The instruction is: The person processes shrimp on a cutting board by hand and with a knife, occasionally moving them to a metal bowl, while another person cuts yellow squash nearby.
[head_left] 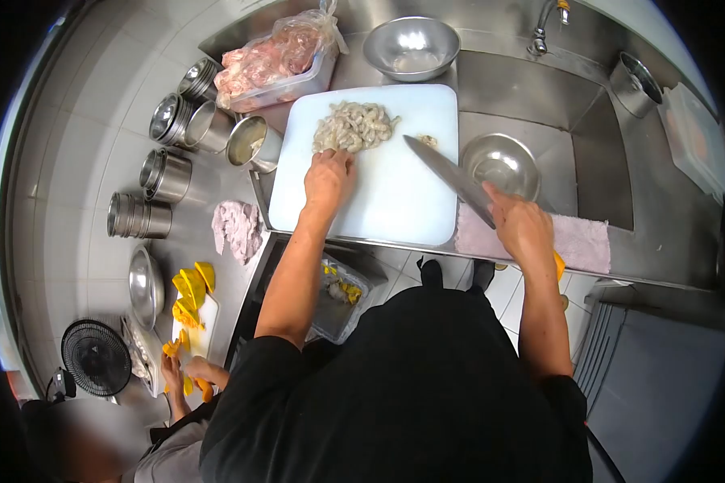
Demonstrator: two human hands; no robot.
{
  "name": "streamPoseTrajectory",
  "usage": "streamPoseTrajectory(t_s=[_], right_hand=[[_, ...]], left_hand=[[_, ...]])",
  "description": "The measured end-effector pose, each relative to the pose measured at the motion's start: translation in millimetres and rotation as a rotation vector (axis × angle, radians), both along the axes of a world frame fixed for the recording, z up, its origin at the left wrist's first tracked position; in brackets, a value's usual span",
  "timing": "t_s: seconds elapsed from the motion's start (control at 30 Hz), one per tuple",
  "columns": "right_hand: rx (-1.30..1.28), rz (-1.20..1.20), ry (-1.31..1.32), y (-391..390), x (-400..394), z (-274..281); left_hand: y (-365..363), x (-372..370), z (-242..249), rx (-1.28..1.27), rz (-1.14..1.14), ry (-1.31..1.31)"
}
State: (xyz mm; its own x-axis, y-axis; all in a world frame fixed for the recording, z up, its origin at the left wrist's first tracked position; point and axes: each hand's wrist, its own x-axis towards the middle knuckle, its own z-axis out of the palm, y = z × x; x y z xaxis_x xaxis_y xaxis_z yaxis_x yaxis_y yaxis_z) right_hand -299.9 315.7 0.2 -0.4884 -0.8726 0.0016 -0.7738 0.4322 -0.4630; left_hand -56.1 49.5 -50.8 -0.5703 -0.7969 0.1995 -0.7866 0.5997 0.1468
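A pile of peeled raw shrimp (356, 126) lies on the white cutting board (391, 211). My left hand (330, 179) is at the near left edge of the pile, its fingers curled and closed on shrimp there; the fingertips are partly hidden. My right hand (520, 227) grips a large kitchen knife (453, 177) by the handle, which the fingers cover. The blade slants up and left over the board's right edge, its tip near a few small shrimp scraps (427, 140).
A steel bowl (412, 48) and a tub of bagged raw meat (278, 64) stand behind the board. Another bowl (501, 166) sits in the sink (532, 88). A pink towel (580, 243) lies along the front edge. At lower left, a co-worker's hands (205, 372) handle yellow-orange pieces.
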Motion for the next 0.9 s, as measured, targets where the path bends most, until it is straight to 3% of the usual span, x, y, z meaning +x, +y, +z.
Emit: streamPoseTrajectory(t_s=[0.1, 0.2, 0.3, 0.33, 0.43, 0.57, 0.67, 0.77, 0.9], right_hand=[[-0.097, 0.014, -0.091, 8.9, -4.7, -8.7], [0.054, -0.06, -0.346, 15.9, -6.4, -1.1], [0.131, -0.086, -0.421, 14.6, -7.6, 5.2], [0.118, -0.079, -0.413, 15.3, -6.3, 5.8], [0.086, -0.062, -0.398, 13.5, -6.5, 4.6], [0.11, -0.072, -0.407, 7.4, -8.4, 8.3], [0.156, -0.071, -0.426, 0.6, -8.7, 7.8], [0.131, -0.073, -0.438, -6.1, -9.1, 2.0], [0.178, -0.057, -0.463, -15.0, -9.0, 5.8]], left_hand=[[-4.1, 1.9, 4.1, 0.01, 0.039, 0.013], [-1.5, -2.8, 1.5, 0.079, 0.01, 0.058], [3.5, -21.0, 0.1, 0.137, -0.105, 0.234], [11.9, -27.6, -0.5, 0.165, -0.142, 0.31], [27.2, -48.4, 13.1, 0.315, -0.157, 0.111], [18.1, -48.1, 22.5, 0.463, -0.021, 0.221], [20.0, -51.4, 24.1, 0.493, -0.055, 0.29], [18.8, -56.3, 14.2, 0.434, -0.153, 0.203], [20.7, -58.3, 14.2, 0.422, -0.107, 0.164]])
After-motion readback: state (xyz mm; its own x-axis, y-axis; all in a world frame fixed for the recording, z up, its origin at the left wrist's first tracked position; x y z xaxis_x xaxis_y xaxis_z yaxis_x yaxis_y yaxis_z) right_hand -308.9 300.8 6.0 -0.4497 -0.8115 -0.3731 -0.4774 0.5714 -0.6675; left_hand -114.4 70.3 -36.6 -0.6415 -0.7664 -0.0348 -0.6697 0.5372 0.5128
